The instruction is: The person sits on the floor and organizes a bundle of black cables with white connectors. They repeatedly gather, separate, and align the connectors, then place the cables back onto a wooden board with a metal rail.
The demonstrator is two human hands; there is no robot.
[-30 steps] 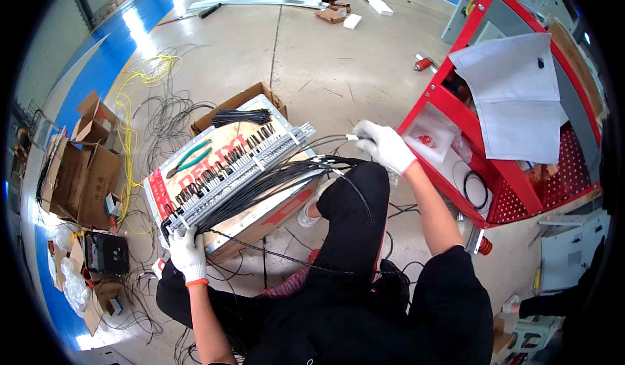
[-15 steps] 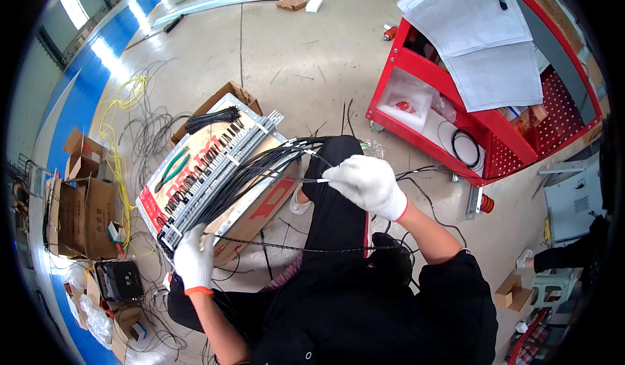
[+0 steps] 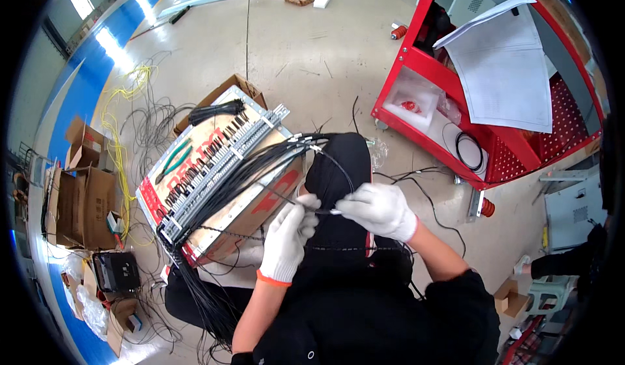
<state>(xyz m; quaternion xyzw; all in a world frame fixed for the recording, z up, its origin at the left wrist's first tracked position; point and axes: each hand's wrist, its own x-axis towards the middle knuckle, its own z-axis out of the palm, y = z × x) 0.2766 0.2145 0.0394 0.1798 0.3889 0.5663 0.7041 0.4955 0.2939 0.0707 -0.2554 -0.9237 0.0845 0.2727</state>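
Far left, on the concrete floor: open cardboard boxes, a black case just below them, and loose yellow wire tangled with dark cable offcuts.

Next right: a printed cardboard box rests tilted against the seated person's knees. On its top face lies a long terminal strip running diagonally, lower left to upper right. Green-handled pliers lie on the box's left part, near the strip but apart from it. A bundle of black cable ties sits at the box's upper edge.

A black wire bundle fans from the strip toward the upper right corner of the box; more wires hang off the lower left corner to the floor.

Centre: left hand, white glove with orange cuff, fingers curled, pinching a single black wire that loops up over the knee. Right hand, white glove, pinches the same wire's white-tipped end just beside the left; the two hands almost touch.

Right: red tool cart on the floor, white paper sheets on its top, a coiled black cable on its lower tray.
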